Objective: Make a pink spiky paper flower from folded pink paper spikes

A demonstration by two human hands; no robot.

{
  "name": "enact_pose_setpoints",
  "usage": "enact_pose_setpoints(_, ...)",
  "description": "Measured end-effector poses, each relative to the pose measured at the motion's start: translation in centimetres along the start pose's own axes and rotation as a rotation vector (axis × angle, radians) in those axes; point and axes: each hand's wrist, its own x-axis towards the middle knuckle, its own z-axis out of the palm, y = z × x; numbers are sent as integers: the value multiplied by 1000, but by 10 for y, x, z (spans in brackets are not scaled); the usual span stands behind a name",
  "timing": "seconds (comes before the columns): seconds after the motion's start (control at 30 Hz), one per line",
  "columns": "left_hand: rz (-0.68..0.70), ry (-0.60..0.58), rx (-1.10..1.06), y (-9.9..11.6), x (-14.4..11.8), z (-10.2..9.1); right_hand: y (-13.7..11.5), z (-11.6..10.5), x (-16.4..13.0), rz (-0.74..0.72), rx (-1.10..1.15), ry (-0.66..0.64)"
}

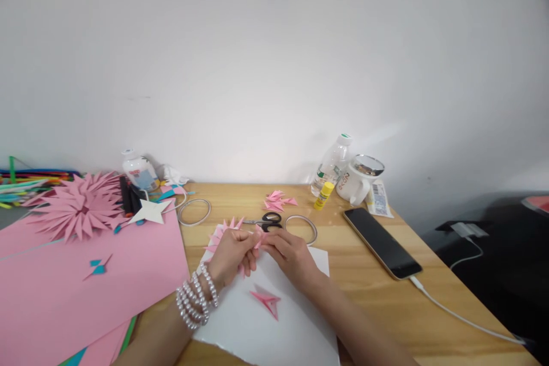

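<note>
white paper sheet (278, 326) lies nearest, a folded pink paper piece (266, 301) resting on it. above it, left hand (231, 254) and right hand (290, 253) meet, fingers pinched shut on a spiky pink paper ring (223, 230). scissors (266, 220) lie just behind, phone (381, 242) off right.

A single view, taken from the person's head, looks forward and down across the worktop (429, 297) toward a plain wall (274, 57) that fills the upper half of the picture. The two hands, left hand (231, 254) and right hand (291, 254), meet low and near the middle, close to the camera, forearms entering from the bottom edge. Beyond the grip the worktop runs to the wall; to the right of the grip its edge drops away.
</note>
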Motion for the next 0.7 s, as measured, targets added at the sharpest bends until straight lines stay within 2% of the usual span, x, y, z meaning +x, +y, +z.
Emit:
enact_pose_setpoints(0.13, 4, -4, -5, 0, 0, 2, 0, 1, -1, -21, -30, 8)
enact_pose_setpoints(0.33, -23, 9, -26, 1, -2, 5, 1, 1, 0, -119, 2, 90)
enact_pose_setpoints(0.57, -53, 36, -24, 3, -4, 7, 1, 3, -3, -137, -79, 40)
enact_pose_setpoints(0.7, -41, 14, -25, 7, -5, 8, 1, 4, -3, -102, -73, 27)
